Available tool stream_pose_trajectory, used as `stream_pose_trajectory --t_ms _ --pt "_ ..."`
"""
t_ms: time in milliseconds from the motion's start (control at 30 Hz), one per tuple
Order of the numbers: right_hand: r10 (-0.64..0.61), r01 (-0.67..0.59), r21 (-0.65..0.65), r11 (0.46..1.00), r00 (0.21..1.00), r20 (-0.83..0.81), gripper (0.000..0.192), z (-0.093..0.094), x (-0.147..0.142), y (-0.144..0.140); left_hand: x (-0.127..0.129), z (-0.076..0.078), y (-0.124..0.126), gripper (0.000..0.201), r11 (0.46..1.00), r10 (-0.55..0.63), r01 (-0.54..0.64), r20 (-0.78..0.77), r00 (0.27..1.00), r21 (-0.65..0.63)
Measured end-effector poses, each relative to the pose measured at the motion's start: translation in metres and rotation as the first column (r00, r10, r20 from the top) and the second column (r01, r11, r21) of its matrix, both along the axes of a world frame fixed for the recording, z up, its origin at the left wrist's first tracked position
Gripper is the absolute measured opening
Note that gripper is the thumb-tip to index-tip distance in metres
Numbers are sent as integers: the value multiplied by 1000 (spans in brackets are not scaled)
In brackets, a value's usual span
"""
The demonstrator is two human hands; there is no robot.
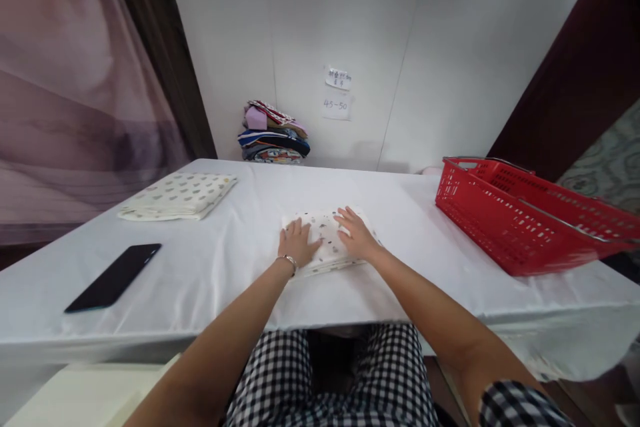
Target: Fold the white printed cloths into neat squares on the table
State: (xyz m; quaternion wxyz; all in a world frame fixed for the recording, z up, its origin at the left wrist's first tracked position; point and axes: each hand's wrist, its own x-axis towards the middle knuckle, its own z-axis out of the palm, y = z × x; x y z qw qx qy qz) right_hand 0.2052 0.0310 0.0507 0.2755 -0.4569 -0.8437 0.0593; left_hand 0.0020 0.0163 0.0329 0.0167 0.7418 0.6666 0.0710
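A small folded white cloth with a dotted print (326, 230) lies on the white table (240, 280), just in front of me. My left hand (297, 243) rests flat on its left part, fingers spread, a bracelet on the wrist. My right hand (356, 233) lies flat on its right part, fingers spread too. Neither hand grips anything.
A second folded printed cloth (177, 195) lies at the far left of the table. A black phone (114, 276) lies at the near left. A red plastic basket (530, 220) stands at the right. A pile of coloured clothes (273, 133) sits against the back wall.
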Motion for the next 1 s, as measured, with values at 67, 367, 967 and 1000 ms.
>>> stream_pose_trajectory --t_ms 67,367,967,1000 --pt "-20 23 -53 998 997 69 54 2 -10 15 3 -11 6 74 996 5 -5 -1 1000 -86" --pt "-200 340 -353 871 904 377 72 -37 30 56 -3 -24 3 72 996 -20 19 -12 1000 -91" --pt "-23 72 -173 982 962 271 74 -4 -22 74 -7 -26 56 74 998 47 -49 -48 998 -40" --pt "-11 79 -231 970 960 281 76 -8 -20 78 -8 -27 57 73 998 48 -50 -49 998 -37"
